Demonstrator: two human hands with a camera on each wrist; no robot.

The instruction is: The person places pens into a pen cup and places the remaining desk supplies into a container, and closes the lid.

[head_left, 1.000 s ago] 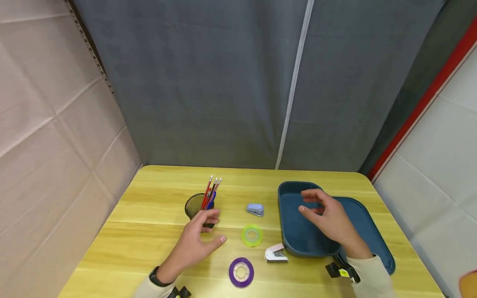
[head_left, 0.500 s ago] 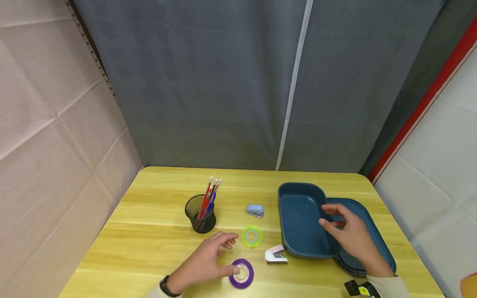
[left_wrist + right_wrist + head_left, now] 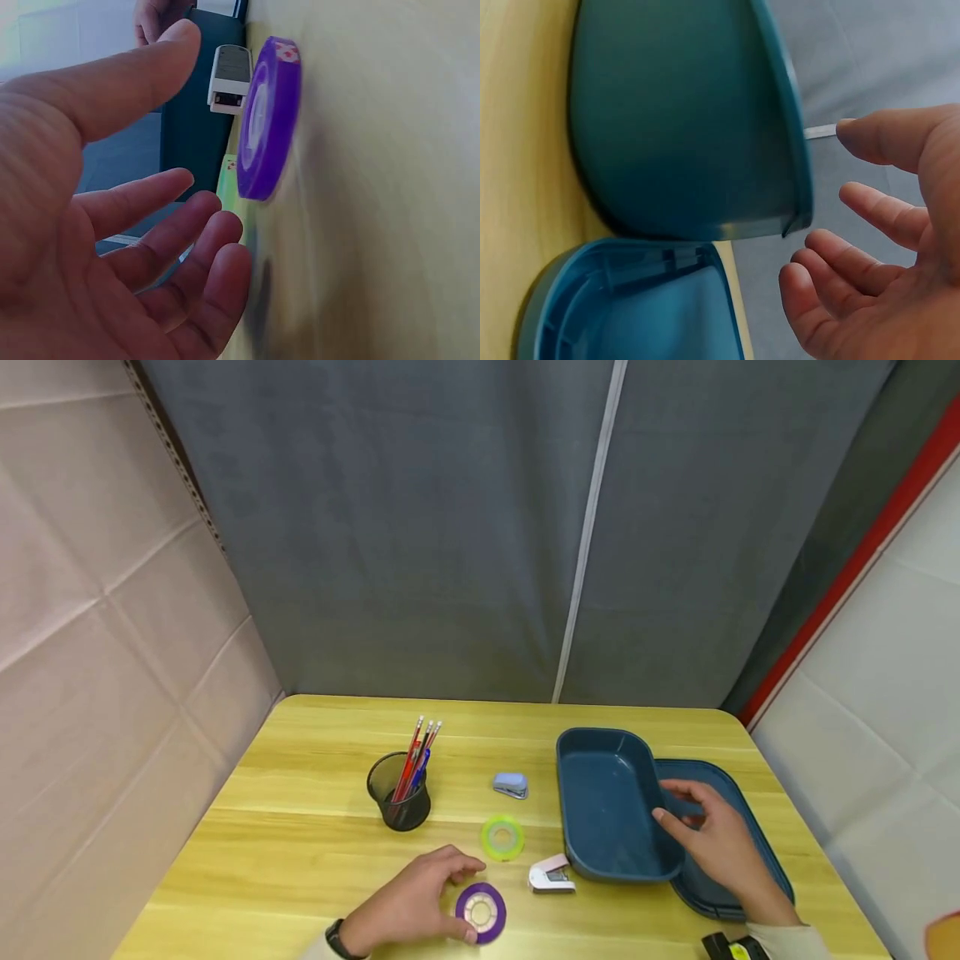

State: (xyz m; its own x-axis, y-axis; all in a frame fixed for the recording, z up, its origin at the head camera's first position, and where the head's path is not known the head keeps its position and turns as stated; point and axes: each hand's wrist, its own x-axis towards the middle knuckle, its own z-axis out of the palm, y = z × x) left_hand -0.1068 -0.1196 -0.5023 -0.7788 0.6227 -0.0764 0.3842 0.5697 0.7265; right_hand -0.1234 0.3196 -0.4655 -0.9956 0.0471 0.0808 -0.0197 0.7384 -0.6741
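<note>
My left hand (image 3: 423,897) is low over the table with its thumb and fingers spread at the left side of a purple roll of tape (image 3: 498,928). In the left wrist view a gap shows between the fingers and the purple tape roll (image 3: 283,127). My right hand (image 3: 712,835) hovers at the right rim of a deep dark-blue bin (image 3: 611,802), thumb and fingers apart. From the right wrist view, its fingertips sit just off the bin's (image 3: 682,120) edge, holding nothing.
A flat blue lid (image 3: 708,897) lies beside the bin. A yellow-green tape roll (image 3: 489,837), a white stapler (image 3: 550,877) and a small light-blue stapler (image 3: 511,783) lie mid-table. A black mesh cup (image 3: 406,814) with pencils and pens (image 3: 417,760) stands left.
My left hand has come away from the mesh cup, down and right to the purple tape roll. My right hand has drawn back rightward from over the bin to its right rim.
</note>
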